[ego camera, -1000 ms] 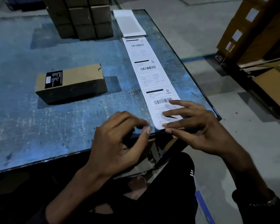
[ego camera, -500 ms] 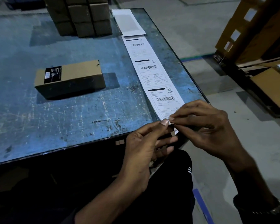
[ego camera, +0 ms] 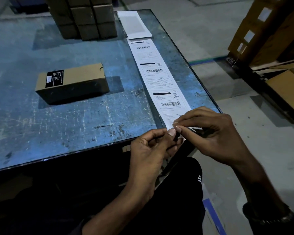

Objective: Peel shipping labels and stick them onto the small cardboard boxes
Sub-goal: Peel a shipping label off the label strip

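Two hands pick at the near end of a strip of shipping labels at a table's edge.

Head view: the left hand (ego camera: pixel 148 150) and right hand (ego camera: pixel 212 131) meet at the near corner of the blue table (ego camera: pixel 41 124), fingertips of both pinching the end of the label strip (ego camera: pixel 161 82), which runs away along the table's right side. Peeling looks barely started: three printed labels still sit on the strip. One small cardboard box (ego camera: pixel 71 83) lies well to the left and shows only a black sticker, no shipping label yet. A stack of boxes (ego camera: pixel 85 17) waits at the far edge, cut off by the frame. Whether a label corner has lifted is hidden behind the fingers; the print is too small to read.
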### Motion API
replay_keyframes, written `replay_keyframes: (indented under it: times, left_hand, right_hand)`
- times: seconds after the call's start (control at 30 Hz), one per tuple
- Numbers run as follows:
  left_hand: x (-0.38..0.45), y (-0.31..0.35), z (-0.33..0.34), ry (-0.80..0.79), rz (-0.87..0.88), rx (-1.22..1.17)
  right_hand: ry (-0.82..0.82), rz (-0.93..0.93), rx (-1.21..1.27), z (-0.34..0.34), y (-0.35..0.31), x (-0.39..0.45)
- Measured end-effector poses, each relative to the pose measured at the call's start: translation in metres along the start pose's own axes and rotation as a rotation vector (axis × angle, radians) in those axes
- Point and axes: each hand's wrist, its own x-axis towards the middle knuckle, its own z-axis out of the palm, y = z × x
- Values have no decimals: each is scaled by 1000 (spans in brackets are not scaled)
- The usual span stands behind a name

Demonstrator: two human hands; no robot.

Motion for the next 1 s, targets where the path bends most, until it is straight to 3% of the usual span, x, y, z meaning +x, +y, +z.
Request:
replay_keyframes:
  times: [0.43, 0.63, 1.0]
  left_hand:
    - [3, -2, 1, -7, -40, -74]
    - [4, 1, -9, -65, -10, 20]
    - [12, 3, -10, -22, 55, 181]
  right_hand:
    - [-124, 162, 169, -1, 4, 2]
    - [-76, 179, 202, 0, 2, 2]
    - [-73, 168, 183, 1, 1, 0]
